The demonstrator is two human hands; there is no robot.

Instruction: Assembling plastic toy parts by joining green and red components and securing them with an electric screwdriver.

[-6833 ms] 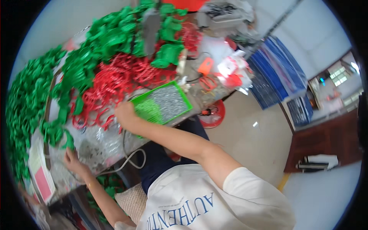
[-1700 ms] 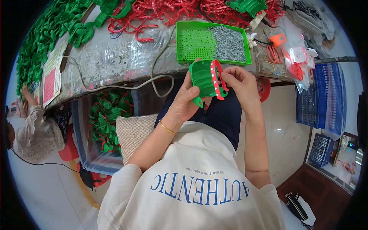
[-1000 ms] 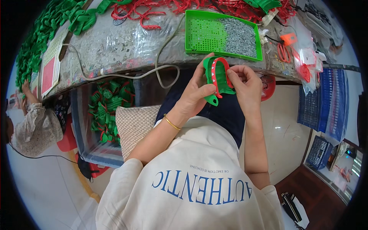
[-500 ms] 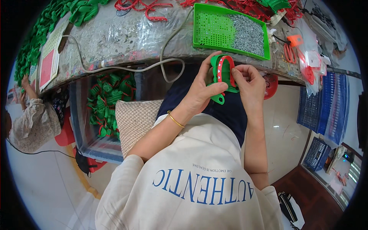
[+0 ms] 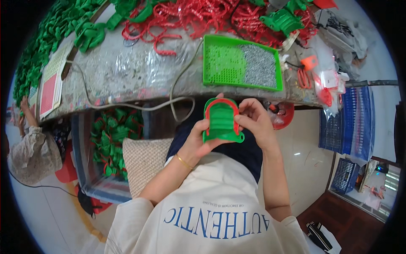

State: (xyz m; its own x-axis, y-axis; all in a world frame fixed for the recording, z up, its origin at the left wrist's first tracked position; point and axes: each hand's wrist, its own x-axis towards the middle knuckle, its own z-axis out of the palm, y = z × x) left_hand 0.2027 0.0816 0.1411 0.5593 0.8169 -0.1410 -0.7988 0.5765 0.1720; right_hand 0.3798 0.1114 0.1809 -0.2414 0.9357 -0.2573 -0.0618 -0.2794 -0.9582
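1. Piece in hand: a curved green shell (image 5: 222,115) with a red strip (image 5: 223,101) arched along its rim. Held over the lap, just short of the table (image 5: 122,72) edge, open side facing up.
2. Left hand (image 5: 196,137): closed on the shell, thumb at its left edge, palm and some fingers underneath.
3. Right hand (image 5: 257,122): thumb and fingertip brought together at the strip's right leg. Cannot tell whether they pinch the strip alone or shell and strip together.
4. Done, by my reading: strip lies inside the shell and follows its outline, so this pair looks mated or close to it. Full seating on the right leg not certain.
5. Cannot tell whether anything fastens the two; no metal bit discernible in the piece at this size.
6. Green tray (image 5: 279,72) on the table beyond the hands: small metal pieces (image 5: 259,65) fill its right part. Neither hand touches them.
7. Left to do, judging by stock: loose red strips (image 5: 198,19) heaped at the back, loose green parts (image 5: 38,46) massed at far left; plenty of both.
8. Box (image 5: 79,148) below the table, left of the lap: green-and-red pieces (image 5: 114,148) lie jumbled inside, seemingly joined ones.
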